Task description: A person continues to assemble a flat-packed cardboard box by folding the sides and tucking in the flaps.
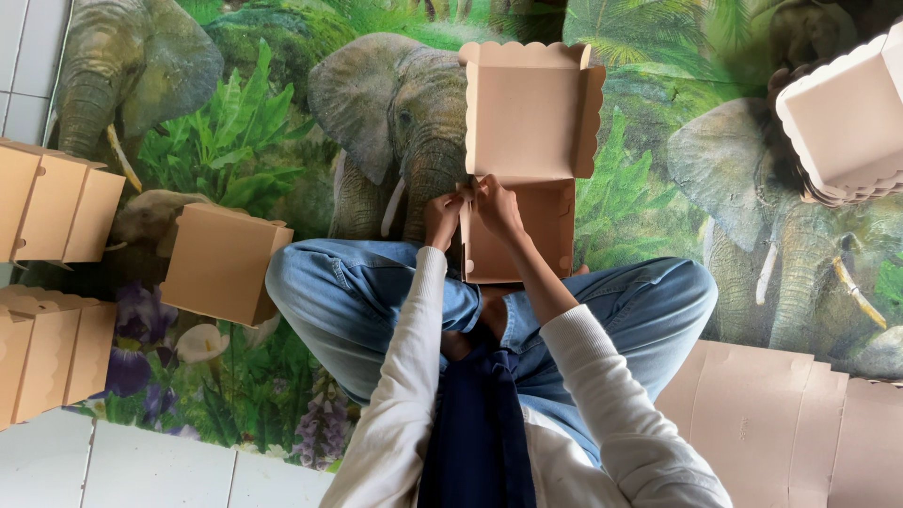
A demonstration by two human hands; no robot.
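We held the box (522, 179) w/ left hand (442, 218) & right hand (496, 207) pinching its near-left wall; long side pointed away from our knees (310, 282), lid open.

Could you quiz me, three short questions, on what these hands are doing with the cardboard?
1. True or false: both hands, the left hand and the right hand, touch the open box.
2. What lies flat at lower right? A) flat cardboard sheets B) folded towels C) plastic lids
3. What animals are pictured on the floor mat?

Key: 1 true; 2 A; 3 elephants.
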